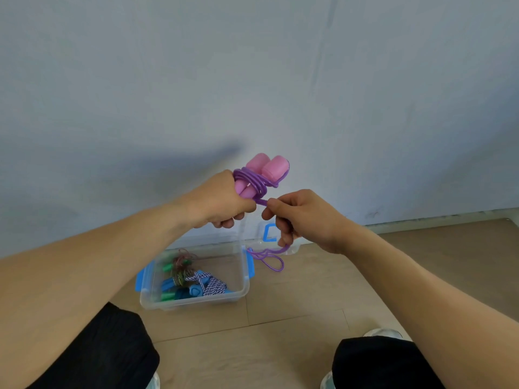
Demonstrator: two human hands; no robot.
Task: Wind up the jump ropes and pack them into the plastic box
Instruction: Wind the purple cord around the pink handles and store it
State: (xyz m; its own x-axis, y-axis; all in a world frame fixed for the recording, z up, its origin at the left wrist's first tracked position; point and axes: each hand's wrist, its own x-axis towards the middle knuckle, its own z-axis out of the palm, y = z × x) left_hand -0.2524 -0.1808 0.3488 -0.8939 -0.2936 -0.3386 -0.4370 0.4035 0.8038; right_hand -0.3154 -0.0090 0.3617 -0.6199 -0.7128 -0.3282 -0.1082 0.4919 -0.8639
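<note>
Head view: the left hand (222, 199) is clenched around the lower ends of 2 pink plastic jump-rope handles (264, 169), held side by side with their long axis running up toward 1 o'clock. Several turns of glossy purple plastic cord (252, 182) already circle the pair just above the fist. The right hand (297, 217) sits just beside it at 3 o'clock, thumb and curled fingers pinching the same cord, which runs taut from the coil into the pinch. Below the right hand the unwound tail (271, 258) hangs toward 6 o'clock in about 2 slack loops, apparently clear of the wood-look floor (280, 346).

The coming wrap turns on that short taut span: the free cord lies at 4 o'clock from the handles, across their long axis, so the right hand, the nearer one to the slack, is placed to carry it round again.

The clear plastic box with blue latches (247, 284) stands open on the floor at 6 o'clock of the hands, well below them. Inside lie what look like 2 wound ropes: 1 blue-and-white braided rope (213, 283) with blue handles, and 1 thin multicoloured rope (181, 266) with green handles. I count 3 ropes in all, and 1 clear lid with a blue handle (270, 233) behind the box at 12 o'clock.
</note>
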